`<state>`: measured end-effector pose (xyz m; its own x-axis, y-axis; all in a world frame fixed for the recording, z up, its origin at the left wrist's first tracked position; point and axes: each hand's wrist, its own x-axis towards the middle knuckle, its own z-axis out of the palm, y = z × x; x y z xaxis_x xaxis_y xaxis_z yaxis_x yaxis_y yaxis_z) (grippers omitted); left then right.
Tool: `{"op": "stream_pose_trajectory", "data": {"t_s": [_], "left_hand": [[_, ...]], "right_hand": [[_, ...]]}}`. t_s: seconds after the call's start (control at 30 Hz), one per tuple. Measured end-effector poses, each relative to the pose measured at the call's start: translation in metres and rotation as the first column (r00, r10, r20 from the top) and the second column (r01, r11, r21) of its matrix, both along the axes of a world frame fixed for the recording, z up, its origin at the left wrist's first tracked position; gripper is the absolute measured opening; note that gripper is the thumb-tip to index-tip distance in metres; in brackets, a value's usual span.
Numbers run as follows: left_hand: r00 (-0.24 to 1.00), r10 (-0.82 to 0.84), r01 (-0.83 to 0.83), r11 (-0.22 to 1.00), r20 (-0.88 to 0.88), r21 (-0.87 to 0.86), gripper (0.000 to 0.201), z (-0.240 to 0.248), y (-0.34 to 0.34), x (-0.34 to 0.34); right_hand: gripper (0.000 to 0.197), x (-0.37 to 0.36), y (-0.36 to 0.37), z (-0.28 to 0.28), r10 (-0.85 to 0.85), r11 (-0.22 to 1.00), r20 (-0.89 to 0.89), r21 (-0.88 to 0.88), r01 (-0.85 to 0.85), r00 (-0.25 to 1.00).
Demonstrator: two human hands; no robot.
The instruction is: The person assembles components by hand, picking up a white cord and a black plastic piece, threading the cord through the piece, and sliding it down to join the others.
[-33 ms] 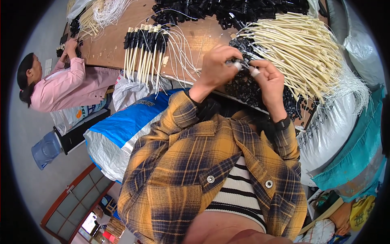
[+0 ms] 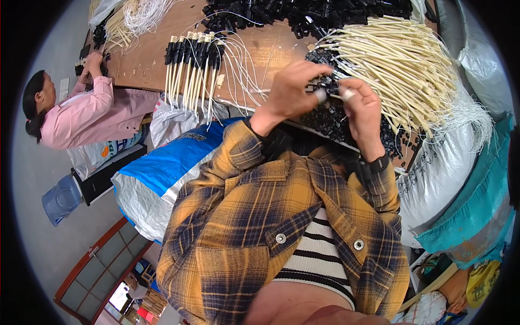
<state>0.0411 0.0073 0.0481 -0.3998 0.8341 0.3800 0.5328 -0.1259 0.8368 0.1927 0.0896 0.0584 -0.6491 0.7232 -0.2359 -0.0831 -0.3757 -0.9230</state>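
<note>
Over the near edge of the table, my left hand point(image 2: 292, 89) has thumb and forefinger curled around a small black plastic piece point(image 2: 325, 85). A thin pale stick or cord shows at the outer side of this hand. Close on the right, my right hand point(image 2: 360, 105) pinches thumb and forefinger together at the piece's end. What lies inside that pinch is too blurred to make out. White wrapping covers both thumbs. Under my hands lies a heap of small black parts point(image 2: 327, 119). Just right of it rests a big bundle of cream sticks point(image 2: 392, 67) with white cords.
Cream sticks with black clips point(image 2: 194, 51) lie in a row at left on the brown table point(image 2: 143, 67). A black parts pile point(image 2: 309, 11) covers the back. A blue-and-white sack point(image 2: 162, 179) hangs at the near left. Another person point(image 2: 81, 114) works at far left.
My left fingers have spread a little around the black piece and lifted slightly. The right hand has shifted slightly to the right, and the gap between the hands has widened.
</note>
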Motion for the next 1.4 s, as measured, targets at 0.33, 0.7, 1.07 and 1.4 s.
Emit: {"op": "stream_pose_trajectory", "data": {"t_s": [0.33,0.7,1.07,1.4], "left_hand": [[0.993,-0.104,0.098,0.987,-0.046,-0.126,0.016,-0.017,-0.007,-0.01],[0.823,-0.445,0.302,0.869,-0.352,-0.392,0.042,-0.031,-0.041,0.003],[0.966,-0.218,0.2,0.971,-0.141,-0.133,0.023,0.003,-0.028,-0.012],[0.646,0.117,0.285,0.88,0.754,-0.38,0.017,0.002,-0.013,-0.003]], "right_hand": [[0.016,0.013,0.016,0.013,-0.067,0.992,-0.081,-0.113,0.058,0.994],[0.021,0.044,0.044,-0.008,-0.451,0.467,0.408,0.866,-0.179,0.794],[0.027,0.022,0.014,0.011,0.107,0.716,0.693,0.444,-0.539,0.713],[0.025,0.006,-0.005,0.004,-0.048,0.255,0.469,0.859,-0.443,0.882]]}}
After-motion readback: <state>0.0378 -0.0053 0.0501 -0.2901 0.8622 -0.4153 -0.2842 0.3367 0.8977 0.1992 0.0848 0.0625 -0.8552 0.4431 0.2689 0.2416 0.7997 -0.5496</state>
